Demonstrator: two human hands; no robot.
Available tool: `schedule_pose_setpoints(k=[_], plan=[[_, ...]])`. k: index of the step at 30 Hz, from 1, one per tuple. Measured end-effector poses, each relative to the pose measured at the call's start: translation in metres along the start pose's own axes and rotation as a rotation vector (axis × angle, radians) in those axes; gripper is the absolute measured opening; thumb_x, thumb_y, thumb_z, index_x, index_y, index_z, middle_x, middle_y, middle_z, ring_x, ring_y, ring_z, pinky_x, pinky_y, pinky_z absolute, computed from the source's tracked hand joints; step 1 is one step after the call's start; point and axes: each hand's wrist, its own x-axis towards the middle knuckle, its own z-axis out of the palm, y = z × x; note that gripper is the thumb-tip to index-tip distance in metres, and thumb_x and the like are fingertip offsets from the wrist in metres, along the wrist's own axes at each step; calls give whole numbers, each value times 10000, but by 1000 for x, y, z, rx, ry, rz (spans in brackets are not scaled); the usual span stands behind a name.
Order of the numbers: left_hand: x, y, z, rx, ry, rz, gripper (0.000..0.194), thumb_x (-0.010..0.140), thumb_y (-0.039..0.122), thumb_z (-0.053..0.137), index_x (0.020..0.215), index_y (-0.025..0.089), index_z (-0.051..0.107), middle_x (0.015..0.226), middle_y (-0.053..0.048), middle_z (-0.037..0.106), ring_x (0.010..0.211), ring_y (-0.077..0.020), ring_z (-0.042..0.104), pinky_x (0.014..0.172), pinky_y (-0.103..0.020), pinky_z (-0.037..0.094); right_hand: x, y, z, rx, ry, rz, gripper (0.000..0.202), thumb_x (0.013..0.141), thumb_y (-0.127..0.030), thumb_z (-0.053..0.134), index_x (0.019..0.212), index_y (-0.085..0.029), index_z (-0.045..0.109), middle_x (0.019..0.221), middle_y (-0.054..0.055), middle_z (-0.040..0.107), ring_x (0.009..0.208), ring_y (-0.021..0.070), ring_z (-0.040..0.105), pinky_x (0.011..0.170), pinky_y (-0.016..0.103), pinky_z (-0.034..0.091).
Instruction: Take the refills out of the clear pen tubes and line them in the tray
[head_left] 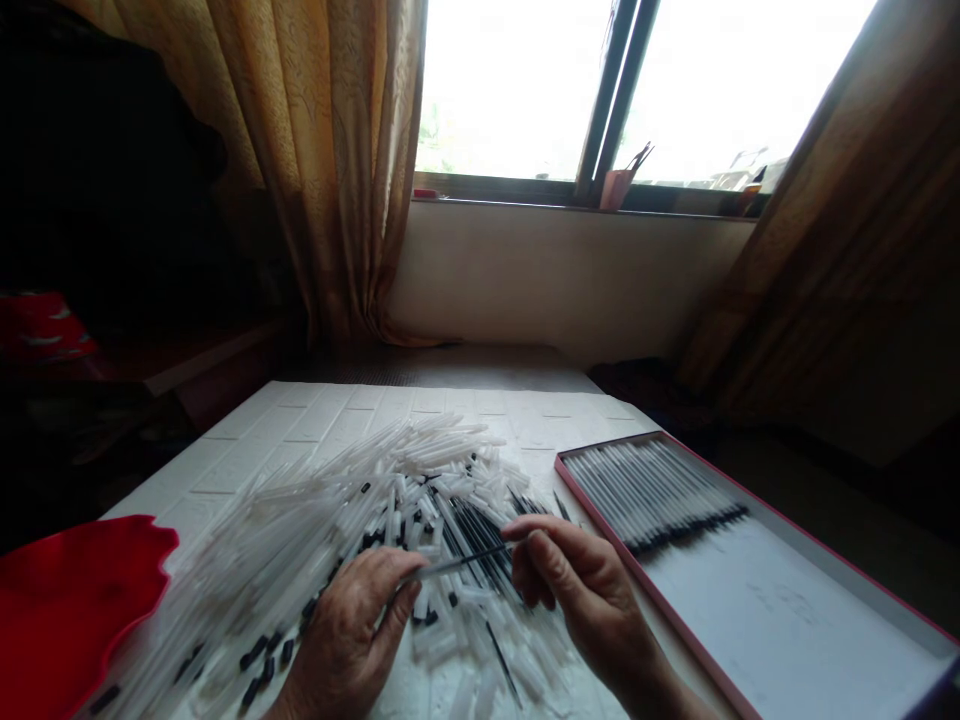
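Note:
My left hand (349, 625) pinches a clear plastic tube (442, 567) between thumb and fingers. In my right hand (589, 590), thumb and fingertips close on a thin dark rod (486, 552) that looks like a pen refill. The rod's far end meets the tube's end; blur hides how far inside it sits. Below and around both hands lies a heap of clear plastic tubes (300, 520) with short black caps (259, 655) among them. A bundle of dark rods (472, 530) rests behind my hands, and one loose rod (501, 660) lies between my wrists.
On the right, a shallow red-edged tray (765, 600) holds a row of filled tubes with black ends (652, 490). A red scalloped bowl (67, 610) stands at the left edge of the white table (262, 425). A window and curtains (330, 150) are behind.

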Motion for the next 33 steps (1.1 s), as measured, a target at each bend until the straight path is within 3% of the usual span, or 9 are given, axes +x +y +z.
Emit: schedule_pose_setpoints(k=[5,7,9,13,18,24,30,33], plan=[[1,4,-2,-128,-36,-24,192,935,213,567,1090,284,656,939,-23,737,873,-183,706,796,-253,541,-1,-3,11,-240,-239,72,318,900,-337,607,1148,-159,696,682,15,652,542,106,535,546,233,459],[0,4,-2,-217,-25,-95,227,915,189,589,1090,304,675,960,-13,741,899,-175,705,826,-236,533,0,-5,11,-321,-270,69,383,872,-277,613,1236,-163,641,725,12,665,596,120,561,598,245,477],[-3,3,-1,-323,19,-216,224,899,197,618,1064,325,699,954,-1,752,889,-175,712,821,-223,535,2,-6,7,-410,-234,51,331,873,-262,591,1181,-165,663,776,28,684,657,139,597,633,254,488],[-9,2,1,-548,103,-526,174,905,349,630,1041,318,733,868,-6,774,774,-192,724,741,-237,556,7,2,-2,-746,-233,-28,173,880,-221,568,869,-183,736,808,52,697,733,166,648,699,269,481],[-8,2,2,-751,6,-651,284,870,493,646,1024,271,735,790,-21,753,685,-192,709,655,-255,575,4,17,-1,-1108,-379,30,161,821,-158,639,911,-246,740,900,22,696,768,170,668,699,250,455],[-5,0,5,-960,43,-810,358,832,558,671,966,227,690,783,-14,734,661,-157,687,644,-232,556,2,17,1,-1245,-440,84,117,837,-188,642,902,-248,719,906,2,682,794,161,666,694,222,434],[-1,7,1,-1030,-1,-883,437,779,600,702,950,199,663,791,-29,746,637,-167,691,637,-267,546,3,13,3,-1304,-495,99,97,862,-195,608,879,-237,694,903,-2,665,776,152,657,669,213,416],[5,14,-2,-1025,47,-931,468,736,614,732,928,193,665,768,-17,735,620,-154,677,626,-257,536,3,12,4,-1320,-501,102,109,857,-178,607,895,-240,688,917,-2,666,793,154,660,678,214,416]])
